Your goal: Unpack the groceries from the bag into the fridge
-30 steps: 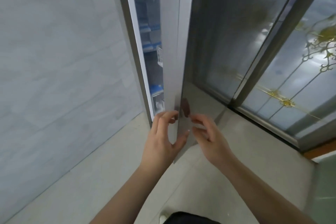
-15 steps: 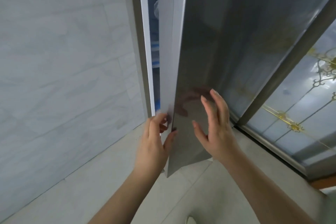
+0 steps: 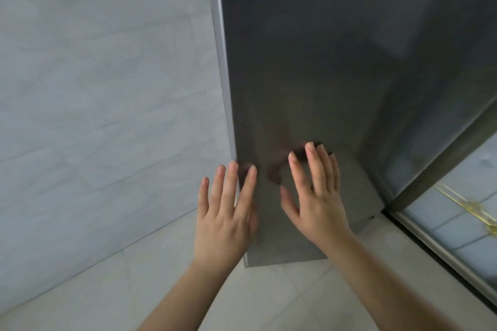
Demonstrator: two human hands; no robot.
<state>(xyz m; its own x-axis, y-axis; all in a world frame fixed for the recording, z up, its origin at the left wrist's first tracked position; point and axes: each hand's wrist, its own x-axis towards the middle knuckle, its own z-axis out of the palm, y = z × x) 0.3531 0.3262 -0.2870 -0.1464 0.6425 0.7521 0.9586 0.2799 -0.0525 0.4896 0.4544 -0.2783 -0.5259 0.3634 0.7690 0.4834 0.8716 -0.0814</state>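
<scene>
The big grey fridge door [image 3: 336, 75] fills the top and right. It is flat, smooth and shiny, and it shows dim reflections of the fingers. To its left is a pale tiled wall [image 3: 102, 88]. Below is a light tiled floor [image 3: 269, 301]. The right hand [image 3: 316, 196] lies flat on the door, fingers spread. The left hand [image 3: 228, 212], fingers straight, is at the door's left edge.

We have a single view, from the head, looking forward and down at close range onto the dark grey glossy fridge door [image 3: 322, 75] (it fills most of the frame). The pale grey tiled wall [image 3: 107, 75] lies left, the light tiled floor [image 3: 269, 298] below.
</scene>
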